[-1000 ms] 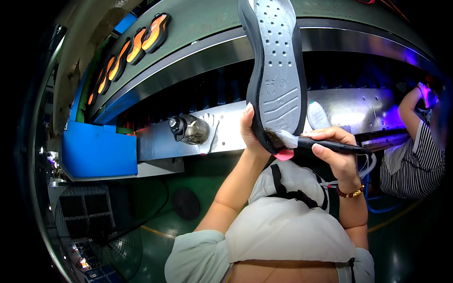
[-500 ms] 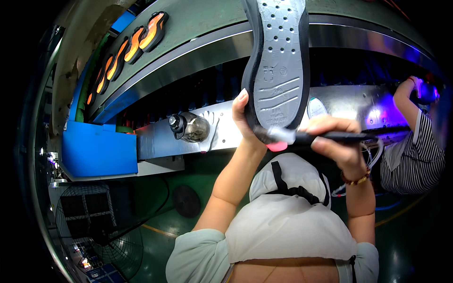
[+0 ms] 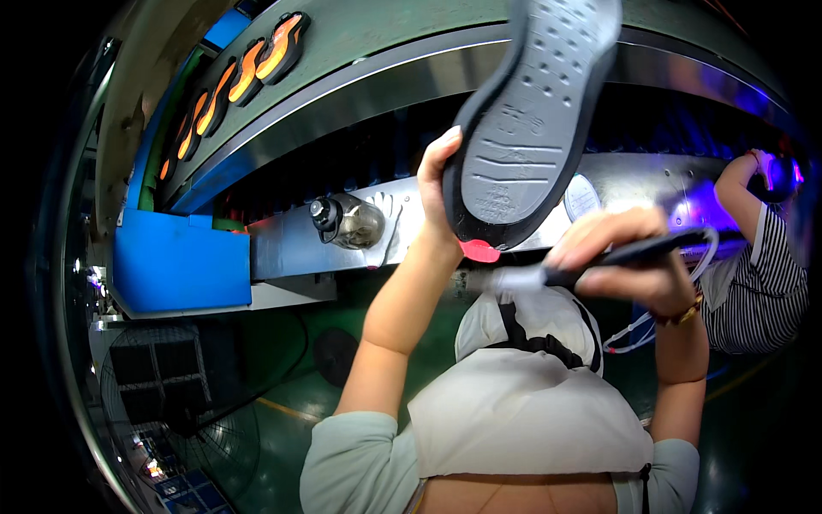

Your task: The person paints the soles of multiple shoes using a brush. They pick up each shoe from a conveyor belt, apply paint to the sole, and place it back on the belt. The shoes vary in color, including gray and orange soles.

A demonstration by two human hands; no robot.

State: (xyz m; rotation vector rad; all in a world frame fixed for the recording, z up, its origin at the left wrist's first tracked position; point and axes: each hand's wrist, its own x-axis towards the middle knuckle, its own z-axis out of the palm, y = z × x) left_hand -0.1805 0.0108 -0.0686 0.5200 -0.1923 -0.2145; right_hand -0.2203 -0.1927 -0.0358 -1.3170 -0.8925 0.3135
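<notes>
My left hand grips a grey and black shoe sole by its left edge, thumb up along the side. The sole's grey underside has small holes and raised lines, and its rounded end points down toward me. A bright pink tab shows at that end. In my right hand is a black-handled brush, its pale front part pointing left. The tip is smeared by motion and sits below the pink tab, apart from the sole. A pale tube runs from the handle's rear end.
Several orange and black soles lie on the green conveyor. A bottle and a white glove rest on the metal ledge, left. A pale sole lies behind my right hand. A co-worker in stripes sits right.
The sole has tilted, its far end moving right. The brush has come down off the sole's near end, and my right hand has shifted slightly right and down.
</notes>
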